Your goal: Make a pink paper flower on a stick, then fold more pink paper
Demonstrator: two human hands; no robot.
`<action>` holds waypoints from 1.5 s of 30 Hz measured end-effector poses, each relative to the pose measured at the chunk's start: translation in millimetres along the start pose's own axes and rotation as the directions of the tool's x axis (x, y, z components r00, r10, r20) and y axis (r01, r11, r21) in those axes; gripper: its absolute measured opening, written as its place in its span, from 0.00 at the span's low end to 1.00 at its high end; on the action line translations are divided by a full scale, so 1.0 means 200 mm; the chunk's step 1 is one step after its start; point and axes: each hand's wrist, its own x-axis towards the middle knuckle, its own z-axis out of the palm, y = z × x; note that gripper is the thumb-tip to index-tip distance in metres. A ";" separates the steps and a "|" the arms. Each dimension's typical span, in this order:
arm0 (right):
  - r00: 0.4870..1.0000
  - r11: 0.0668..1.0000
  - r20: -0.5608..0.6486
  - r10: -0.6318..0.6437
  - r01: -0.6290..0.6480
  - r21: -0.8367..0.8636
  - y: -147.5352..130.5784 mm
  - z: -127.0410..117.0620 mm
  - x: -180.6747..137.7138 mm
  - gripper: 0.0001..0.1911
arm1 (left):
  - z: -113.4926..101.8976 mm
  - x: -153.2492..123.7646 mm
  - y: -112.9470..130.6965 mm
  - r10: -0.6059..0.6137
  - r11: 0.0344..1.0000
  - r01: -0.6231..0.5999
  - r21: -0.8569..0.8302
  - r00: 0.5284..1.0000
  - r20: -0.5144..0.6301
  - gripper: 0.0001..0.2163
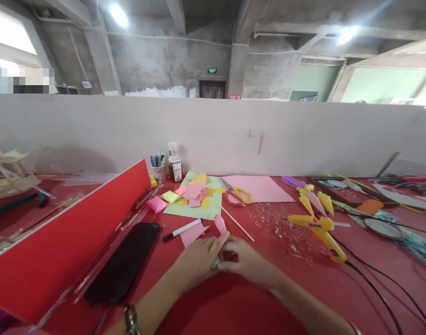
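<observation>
Red tabletop (303, 266), bounded at the back by a pale partition (206, 135) and on the left by a long red board (83, 228) standing on edge. Most room to move: the stretch between right forearm (293, 289) and yellow glue gun (315, 224), plus the patch between both forearms. Left hand (199, 256) and right hand (246, 260) together at centre, clamped on a small pink paper piece (219, 224) that pokes up past the fingers; green bit (216, 263) shows lower down, exact grip partly hidden. In the way leftward: black phone (125, 260) beside the board, then white marker (186, 227) by a pink scrap (192, 235). Beyond the hands, thin stick (237, 223) lies slantwise, near scissors (239, 195) at the corner of a pink sheet (265, 188). Shavings (277, 225) scattered between scissors and gun. Counts: one phone, one marker, one stick, one pair of scissors, one glue gun, three small packets (156, 204) (pink, yellow, orange-pink), three cones (325, 203) (two yellow, one pink), one pen cup (159, 173), one bottle (175, 168); paper pile (195, 191) on green sheet (179, 212) too layered to count.
</observation>
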 end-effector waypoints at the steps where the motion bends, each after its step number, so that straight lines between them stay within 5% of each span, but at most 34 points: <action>1: 1.000 1.000 -0.003 0.005 -0.005 -0.001 0.00 0.01 0.00 0.03 | 0.00 0.00 0.00 -0.008 1.000 0.008 0.006 1.000 0.015 0.27; 13: 0.994 0.984 0.094 -0.063 0.046 0.170 -0.04 0.01 -0.01 0.08 | -0.01 -0.01 -0.03 0.020 0.989 -0.019 -0.149 1.000 0.006 0.30; 19: 0.998 0.922 0.014 -0.069 0.058 0.383 -0.03 -0.01 -0.01 0.05 | -0.05 -0.01 -0.03 -0.053 0.966 0.021 -0.259 0.992 -0.117 0.23; 22: 0.994 0.792 -0.105 -0.031 0.089 0.604 0.01 0.00 0.00 0.10 | -0.06 -0.02 -0.04 -0.126 0.949 0.069 -0.306 0.978 -0.167 0.22; 27: 0.933 0.476 -0.268 0.242 0.127 0.870 0.06 -0.02 0.03 0.10 | -0.03 -0.03 -0.10 -0.182 0.956 0.135 -0.262 0.969 -0.166 0.25; 31: 0.917 0.375 -0.235 0.323 0.104 0.921 0.05 -0.06 0.03 0.13 | -0.03 -0.04 -0.13 -0.226 0.962 0.189 -0.195 0.956 -0.189 0.24; 38: 0.897 0.509 -0.241 0.371 0.020 0.860 0.02 -0.04 0.02 0.16 | -0.02 -0.03 -0.12 -0.175 0.975 0.143 -0.168 0.965 -0.194 0.23; 45: 0.888 0.514 -0.240 0.393 0.005 0.858 0.04 -0.05 0.02 0.18 | -0.06 -0.04 -0.13 -0.324 0.937 0.284 -0.205 0.926 -0.195 0.21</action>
